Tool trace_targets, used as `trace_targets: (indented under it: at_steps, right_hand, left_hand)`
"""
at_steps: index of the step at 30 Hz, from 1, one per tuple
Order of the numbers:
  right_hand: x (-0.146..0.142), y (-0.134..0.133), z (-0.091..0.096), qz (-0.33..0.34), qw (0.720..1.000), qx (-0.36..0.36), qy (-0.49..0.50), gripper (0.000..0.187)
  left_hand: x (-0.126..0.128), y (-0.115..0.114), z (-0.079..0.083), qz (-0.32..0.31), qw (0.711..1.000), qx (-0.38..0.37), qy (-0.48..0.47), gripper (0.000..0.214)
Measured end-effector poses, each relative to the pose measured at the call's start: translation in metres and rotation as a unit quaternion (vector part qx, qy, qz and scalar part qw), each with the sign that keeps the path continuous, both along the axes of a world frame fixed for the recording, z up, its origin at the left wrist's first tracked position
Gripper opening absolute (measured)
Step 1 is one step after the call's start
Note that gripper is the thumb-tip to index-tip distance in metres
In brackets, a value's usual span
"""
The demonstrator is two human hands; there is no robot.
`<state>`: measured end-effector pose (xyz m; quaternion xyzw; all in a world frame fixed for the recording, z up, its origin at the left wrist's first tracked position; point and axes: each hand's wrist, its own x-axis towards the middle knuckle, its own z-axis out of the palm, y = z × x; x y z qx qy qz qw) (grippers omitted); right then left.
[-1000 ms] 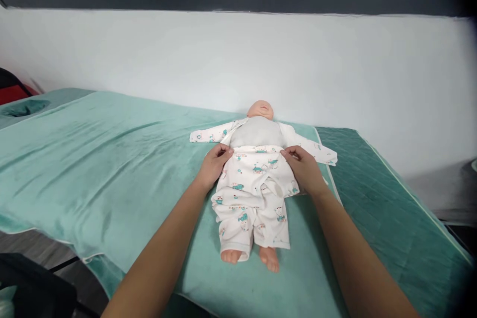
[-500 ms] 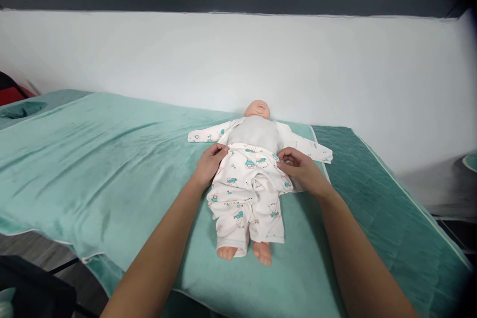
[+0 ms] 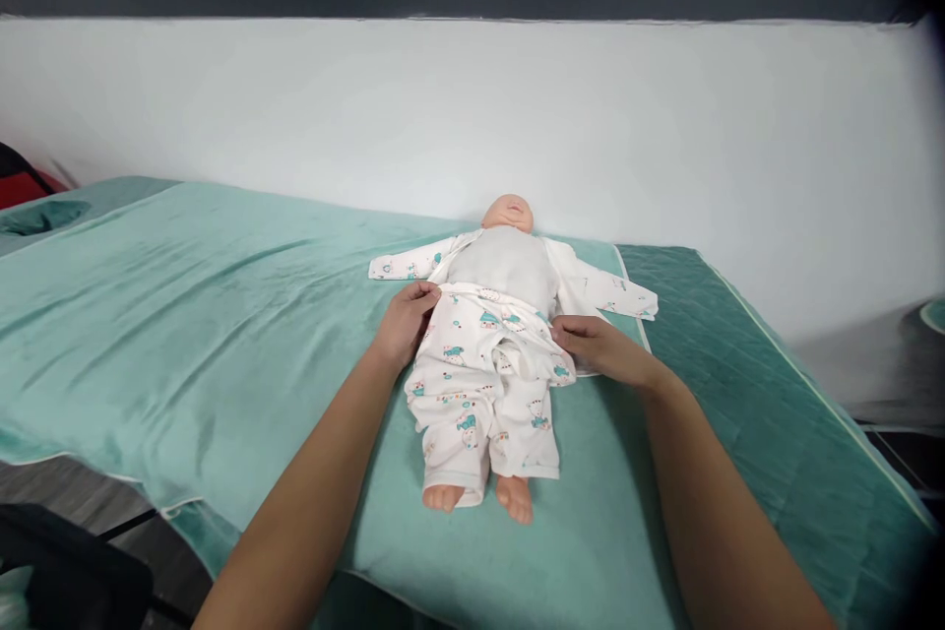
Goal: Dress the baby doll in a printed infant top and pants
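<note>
A baby doll (image 3: 508,261) lies on its back on the teal blanket (image 3: 221,335), head toward the white wall. It wears white printed trousers (image 3: 483,394) and an open white printed top (image 3: 591,285) spread to both sides, showing a grey torso. My left hand (image 3: 403,320) pinches the trousers' waistband at the doll's left-of-frame hip. My right hand (image 3: 598,346) grips the waistband edge at the other hip, fingers closed on the cloth. Bare feet (image 3: 479,500) stick out of the trouser legs.
The bed runs along a white wall (image 3: 664,138) under a dark window frame. A darker green quilted cover (image 3: 753,394) lies at the right. A red and black object (image 3: 22,182) sits at the far left; a dark shape (image 3: 66,576) is at the bottom left.
My right hand has slid down and outward along the waistband at the doll's hip. The left hand keeps its hold. The view has shifted slightly.
</note>
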<state>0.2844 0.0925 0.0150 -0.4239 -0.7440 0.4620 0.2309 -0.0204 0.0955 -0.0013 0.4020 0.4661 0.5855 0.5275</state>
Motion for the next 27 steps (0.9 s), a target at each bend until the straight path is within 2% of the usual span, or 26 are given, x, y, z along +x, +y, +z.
trace_targets:
  at_steps: [2,5,8,11,13,17,21,24,27]
  right_hand:
    - [0.0,0.003,-0.003,-0.074,0.997,0.013,0.006,0.048]
    - [-0.006,0.007,-0.009,-0.215,0.975,0.054,0.012,0.051]
    - [-0.017,0.008,-0.013,-0.267,0.958,0.102,0.02,0.048]
    - [-0.025,0.007,-0.016,-0.257,0.958,0.128,0.026,0.042]
    - [-0.024,0.006,-0.016,-0.225,0.968,0.101,0.04,0.039]
    - [-0.013,0.006,-0.013,-0.123,0.988,0.03,0.085,0.032]
    - [-0.005,0.007,-0.013,-0.032,0.992,-0.002,0.126,0.028]
    - [-0.006,0.005,-0.014,-0.032,0.991,-0.027,0.126,0.022]
    - [-0.01,0.005,-0.015,-0.061,0.991,-0.013,0.116,0.016]
  left_hand:
    - [0.001,0.0,0.002,0.034,0.999,-0.014,-0.031,0.022]
    - [0.001,0.001,0.003,0.06,0.996,-0.036,-0.052,0.023]
    - [0.0,0.002,0.001,0.052,0.998,-0.025,-0.026,0.02]
    - [0.0,0.002,-0.002,0.026,0.998,0.002,0.058,0.016]
    - [-0.001,0.0,-0.002,0.006,0.996,0.005,0.09,0.016]
    - [-0.002,-0.003,0.001,-0.039,0.995,-0.006,0.088,0.02]
    - [-0.005,-0.004,0.004,-0.125,0.991,-0.019,0.049,0.025]
    - [-0.008,-0.006,0.006,-0.161,0.986,-0.005,0.052,0.041]
    - [-0.01,-0.008,0.009,-0.173,0.982,0.022,0.07,0.049]
